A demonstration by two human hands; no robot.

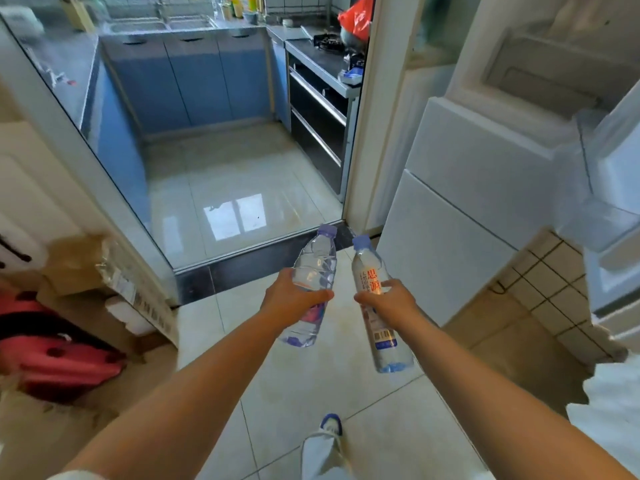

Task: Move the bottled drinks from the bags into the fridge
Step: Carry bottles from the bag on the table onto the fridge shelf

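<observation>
Item one: a clear water bottle (314, 289) with a pale purple cap, held in our left hand (292, 301). Its long axis runs near to far with a slight lean to the right, cap at the far end, base toward us. Our fingers wrap round its middle, the thumb laid across the near side. It holds clear liquid, apparently full.

Item two: a labelled bottle (379, 306) with a blue cap, white label and red characters, held in our right hand (389, 304). Its long axis also runs near to far, leaning slightly left, so the two caps tip toward each other and stand close but apart. Our fingers curl round its upper half, above the blue band of the label. It too holds clear liquid.

Both bottles hang in the air over the pale tiled floor (311, 393), in front of the dark threshold (249, 265) of the kitchen doorway.

Item three: the fridge (485, 188), white, on the right, just beyond the labelled bottle. Its upper door (609, 188) stands open at the far right edge, door shelves showing; what they hold we cannot tell, the picture being blurred there.

Item four: cardboard packaging (114, 271) and a red object (59, 358) on the left, near the glass door panel (104, 133).

Item five: blue kitchen cabinets (194, 77) at the far side, an oven unit (318, 123) to their right, a red bag (358, 17) on the counter above it.
</observation>
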